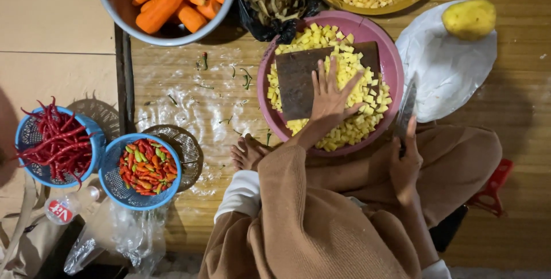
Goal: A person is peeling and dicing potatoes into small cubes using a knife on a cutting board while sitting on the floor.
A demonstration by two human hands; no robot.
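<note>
Sweeping diced potato (356, 127) off the cutting board (298, 84) into the pink basin (390, 55).
Keeping left hand (330, 98) open, flat, fingers spread; right hand (404, 167) gripping knife (406, 110), blade pointing far, away from cubes.

Tan-brown robe, white cuffs, bare foot (248, 153)

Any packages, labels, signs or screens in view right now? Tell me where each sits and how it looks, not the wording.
Label on a clear plastic bottle: lower left, below the blue baskets; small, red with white marks.
Clear plastic bags: lower left beside the bottle; crumpled, see-through.
Black bag: top centre, open, holding brownish peels.
White bag: right, flat, under a yellow potato.
No signs or screens.
</note>
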